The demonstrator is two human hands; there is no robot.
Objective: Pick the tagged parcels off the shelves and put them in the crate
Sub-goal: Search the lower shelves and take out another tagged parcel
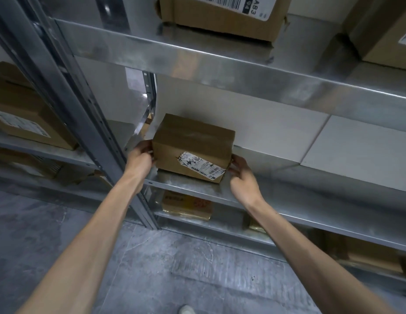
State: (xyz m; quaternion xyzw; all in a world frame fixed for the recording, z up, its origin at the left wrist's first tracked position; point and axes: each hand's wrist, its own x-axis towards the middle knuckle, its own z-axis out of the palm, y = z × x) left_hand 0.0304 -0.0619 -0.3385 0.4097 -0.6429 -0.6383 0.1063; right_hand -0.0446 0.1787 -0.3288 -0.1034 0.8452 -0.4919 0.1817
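Both hands, left [140, 156] and right [241, 175], grip the parcel [193, 147] by its short ends (long axis between them) on the shelf [288, 200].

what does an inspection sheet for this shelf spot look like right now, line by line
surface: metal shelf, bare beside the parcel
job's things: brown parcel with white label on its front, sitting at the shelf's front edge; crate not in view
clutter: other cartons on the shelf above, to the left and below
grippers: left hand and right hand press the parcel's two ends
cables: nothing seen
surroundings: grey concrete floor, steel upright, white wall behind
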